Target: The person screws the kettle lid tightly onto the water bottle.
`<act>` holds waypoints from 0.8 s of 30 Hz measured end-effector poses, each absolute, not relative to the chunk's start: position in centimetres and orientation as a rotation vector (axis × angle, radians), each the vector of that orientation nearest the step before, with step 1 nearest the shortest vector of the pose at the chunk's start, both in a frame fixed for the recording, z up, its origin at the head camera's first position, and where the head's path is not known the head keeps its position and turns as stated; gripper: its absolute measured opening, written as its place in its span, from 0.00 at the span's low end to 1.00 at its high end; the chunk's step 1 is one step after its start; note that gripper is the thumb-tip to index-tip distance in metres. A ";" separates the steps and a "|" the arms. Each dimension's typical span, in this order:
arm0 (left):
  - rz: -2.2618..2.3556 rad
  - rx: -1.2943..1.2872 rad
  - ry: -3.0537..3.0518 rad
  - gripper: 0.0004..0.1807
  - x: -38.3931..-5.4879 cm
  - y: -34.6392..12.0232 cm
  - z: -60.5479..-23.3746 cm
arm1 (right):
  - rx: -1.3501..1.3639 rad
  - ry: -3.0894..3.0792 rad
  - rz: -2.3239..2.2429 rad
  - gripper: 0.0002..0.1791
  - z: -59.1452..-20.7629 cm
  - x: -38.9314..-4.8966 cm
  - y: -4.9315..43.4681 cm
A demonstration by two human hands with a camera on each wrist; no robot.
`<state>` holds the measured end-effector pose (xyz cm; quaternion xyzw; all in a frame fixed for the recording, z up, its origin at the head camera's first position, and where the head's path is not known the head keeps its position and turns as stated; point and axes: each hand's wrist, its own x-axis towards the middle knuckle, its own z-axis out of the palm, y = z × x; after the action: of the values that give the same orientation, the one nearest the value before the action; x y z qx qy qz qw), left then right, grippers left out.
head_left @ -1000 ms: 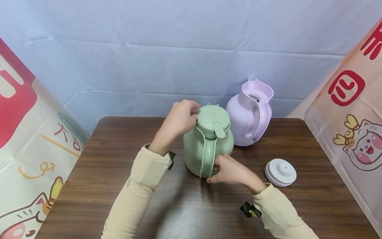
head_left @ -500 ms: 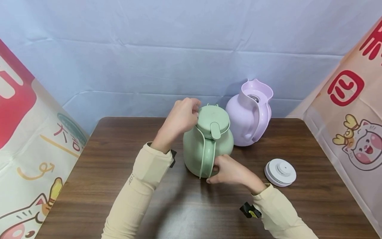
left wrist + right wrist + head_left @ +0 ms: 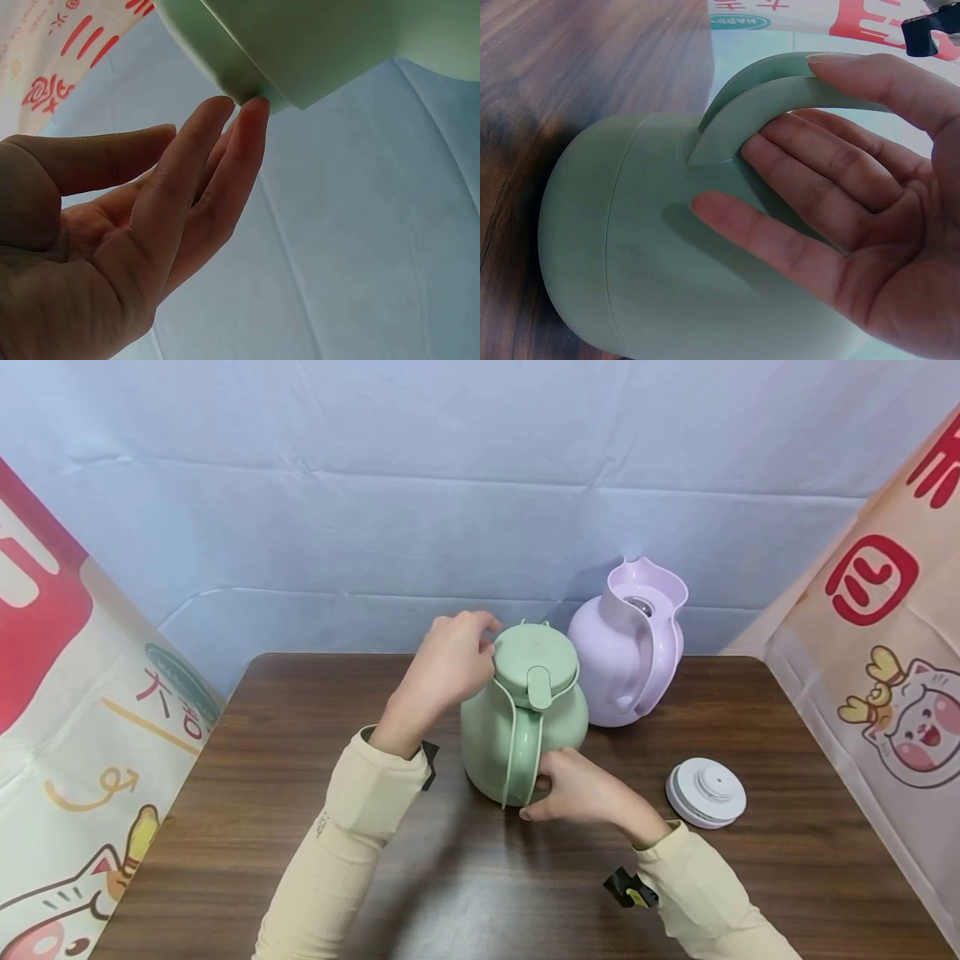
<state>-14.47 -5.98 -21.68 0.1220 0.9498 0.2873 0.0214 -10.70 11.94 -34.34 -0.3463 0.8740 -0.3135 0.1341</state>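
Note:
A green thermos jug [image 3: 483, 743] stands upright on the table, its handle toward me. The round green lid [image 3: 534, 653] sits in the jug's mouth, with its lever tab above the handle. My left hand [image 3: 453, 656] is at the lid's left side. In the left wrist view, two extended fingertips [image 3: 251, 112] touch the lid's edge, while the thumb stays apart from it. Low on the jug, my right hand [image 3: 577, 787] grips the handle [image 3: 780, 94]. The right wrist view shows some fingers through the handle's loop, the thumb over its outside and one finger along the body.
Behind and right of the green jug stands a lidless lilac thermos jug [image 3: 600, 668]. A white round stopper [image 3: 707, 792] lies on the wooden table [image 3: 315, 735] at the right. Pale cloth [image 3: 450, 510] hangs along the back edge, with printed sheets on both sides.
The lid has turned, its lever tab swinging left from right of the handle to nearly in line with it. My left hand moved slightly up, then back down; my right hand stayed on the handle.

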 end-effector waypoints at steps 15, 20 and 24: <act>0.866 0.426 2.946 0.21 -15.0 -5.8 -21.7 | -0.995 2.524 -0.932 0.09 -34.4 -10.7 12.0; 0.866 0.441 2.937 0.23 -15.3 -5.8 -21.8 | -0.990 2.529 -0.928 0.09 -34.4 -10.7 11.9; 0.867 0.448 2.929 0.23 -15.3 -5.9 -21.8 | -0.989 2.535 -0.919 0.10 -34.4 -10.7 11.9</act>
<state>-15.28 -5.92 -21.80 0.1449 0.9484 0.2807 0.0270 -10.71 11.90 -34.40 -0.3411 0.8746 -0.3172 0.1345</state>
